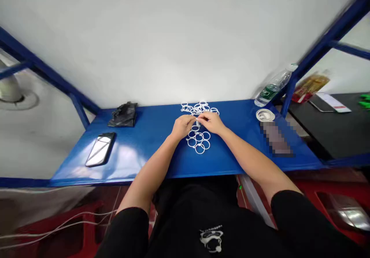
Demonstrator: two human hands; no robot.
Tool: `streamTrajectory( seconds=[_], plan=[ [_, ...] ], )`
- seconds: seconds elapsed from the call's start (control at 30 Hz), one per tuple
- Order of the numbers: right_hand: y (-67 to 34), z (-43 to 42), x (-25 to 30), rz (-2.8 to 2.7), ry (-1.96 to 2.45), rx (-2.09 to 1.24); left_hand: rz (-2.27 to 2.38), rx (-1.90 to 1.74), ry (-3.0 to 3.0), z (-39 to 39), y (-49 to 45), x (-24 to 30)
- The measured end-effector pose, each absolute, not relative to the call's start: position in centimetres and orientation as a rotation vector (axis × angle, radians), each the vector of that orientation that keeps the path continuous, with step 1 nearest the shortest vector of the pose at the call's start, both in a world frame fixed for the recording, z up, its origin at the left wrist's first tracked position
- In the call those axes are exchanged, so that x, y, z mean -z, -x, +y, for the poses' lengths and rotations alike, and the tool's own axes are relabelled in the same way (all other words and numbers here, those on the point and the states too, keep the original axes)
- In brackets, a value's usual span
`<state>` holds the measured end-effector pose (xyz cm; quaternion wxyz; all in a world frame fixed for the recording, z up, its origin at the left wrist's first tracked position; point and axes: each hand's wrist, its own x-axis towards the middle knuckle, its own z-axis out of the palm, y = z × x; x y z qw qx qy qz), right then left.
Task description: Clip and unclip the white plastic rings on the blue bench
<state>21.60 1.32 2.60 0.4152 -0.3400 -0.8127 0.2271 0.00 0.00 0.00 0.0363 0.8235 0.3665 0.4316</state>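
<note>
My left hand [182, 126] and my right hand [212, 122] meet over the middle of the blue table [150, 150], fingers pinched together on a small white plastic ring piece between them. Below the hands lies a joined cluster of white rings [199, 141]. Behind the hands, near the wall, sits a loose pile of white rings [199, 107]. Both forearms reach in from the near edge.
A black phone [101, 154] lies at the left, and a crumpled black bag [124, 114] at the back left. At the right stand a plastic water bottle [273, 85], a roll of tape [265, 115] and a blurred object [276, 138]. Blue frame bars rise at both sides.
</note>
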Motion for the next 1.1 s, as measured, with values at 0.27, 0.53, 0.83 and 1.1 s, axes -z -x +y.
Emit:
streamTrajectory(
  seconds=[0.27, 0.53, 0.83, 1.1],
  plan=[
    [-21.9, 1.0, -3.0, -2.007, 0.931, -0.541, 1.265, -1.417, -2.405, 0.2, -0.2, 0.2],
    [-22.0, 1.0, -2.6, -2.306, 1.033, -0.342, 1.695, -1.131, -2.296, 1.6, 1.5, 2.1],
    [-21.4, 1.1, -2.7, -2.231, 0.989, -0.532, 1.712, -0.812, -2.262, 0.8, 1.0, 0.5],
    [-22.9, 2.7, -1.7, -2.350, 1.092, -0.381, 1.767, -0.764, -2.276, 0.3, 0.8, 0.0]
  ],
)
